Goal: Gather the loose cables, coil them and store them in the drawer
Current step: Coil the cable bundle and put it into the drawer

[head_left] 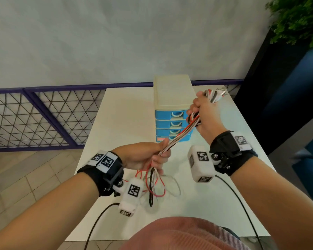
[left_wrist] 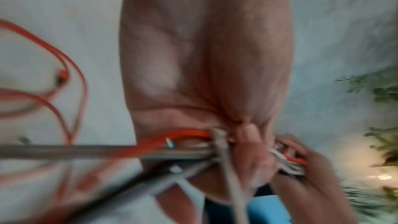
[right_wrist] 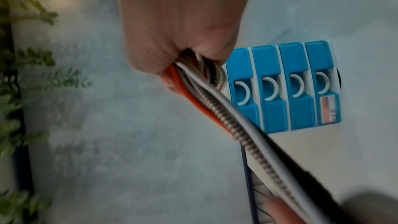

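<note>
Soft, even daylight; wrist views blurred.
Head view is sharp in the middle, with bent edges; the plant (head_left: 300, 18) is smeared, and the cables (left_wrist: 43, 149) streak.

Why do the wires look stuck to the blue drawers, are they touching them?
Cannot tell. In the head view the cables cross in front of the drawer unit, held by both hands; no view shows contact or gap.

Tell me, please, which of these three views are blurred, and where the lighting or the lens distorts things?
Head view: mostly sharp, with wide-angle bending at the edges and slight smear on the cable ends above the right hand. Left wrist view: heavy motion blur on the left hand and cables, with glare low on the right. Right wrist view: drawer unit readable, cables blurred toward the bottom.
</note>
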The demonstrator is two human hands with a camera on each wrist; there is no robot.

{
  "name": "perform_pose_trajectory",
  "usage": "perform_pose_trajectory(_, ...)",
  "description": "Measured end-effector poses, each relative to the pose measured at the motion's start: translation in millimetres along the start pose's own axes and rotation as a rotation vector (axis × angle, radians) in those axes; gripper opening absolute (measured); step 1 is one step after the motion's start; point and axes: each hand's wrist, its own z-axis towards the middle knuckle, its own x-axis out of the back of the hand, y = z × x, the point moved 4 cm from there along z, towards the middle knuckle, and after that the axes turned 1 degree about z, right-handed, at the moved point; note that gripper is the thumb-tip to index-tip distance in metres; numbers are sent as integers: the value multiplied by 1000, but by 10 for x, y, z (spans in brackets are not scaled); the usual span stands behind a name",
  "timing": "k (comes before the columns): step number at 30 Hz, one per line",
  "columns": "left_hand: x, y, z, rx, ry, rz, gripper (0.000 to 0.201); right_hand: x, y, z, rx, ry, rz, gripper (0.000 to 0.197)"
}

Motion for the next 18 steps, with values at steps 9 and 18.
perform_pose_trajectory(9,385,366,-31,-118,696,1317,36,77,51,-70,-87,-306,-764,22)
perform_pose_trajectory(18,205,720,-50,-346,795,1608,16,34,260,-320,-542,-651,-517,36)
